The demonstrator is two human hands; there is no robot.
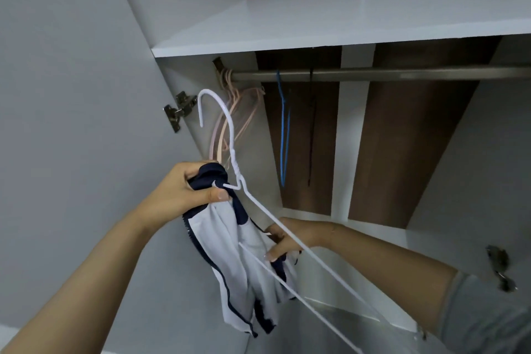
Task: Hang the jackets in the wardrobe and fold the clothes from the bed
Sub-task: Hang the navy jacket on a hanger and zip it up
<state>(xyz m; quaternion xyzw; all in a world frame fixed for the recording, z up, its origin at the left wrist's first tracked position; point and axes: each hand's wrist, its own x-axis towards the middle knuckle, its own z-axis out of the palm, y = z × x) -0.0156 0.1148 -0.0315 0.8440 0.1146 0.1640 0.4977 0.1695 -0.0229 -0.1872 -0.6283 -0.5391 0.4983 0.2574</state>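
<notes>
I face an open wardrobe with a metal rail [373, 73] under a white shelf [344, 17]. My left hand [184, 190] grips the navy collar of a white and navy jacket [238, 273] together with the neck of a white wire hanger [230, 135], whose hook points up towards the rail. My right hand [287, 240] holds the jacket's fabric lower down, beside the hanger's slanting arm. The jacket hangs bunched below both hands, with one hanger shoulder inside it.
Several pink hangers [244, 106] hang at the rail's left end, a blue hanger [284, 129] and a dark one [311, 135] further right. The open door [71, 95] with its hinge [178, 110] stands at left. Another hinge [500, 267] shows at right.
</notes>
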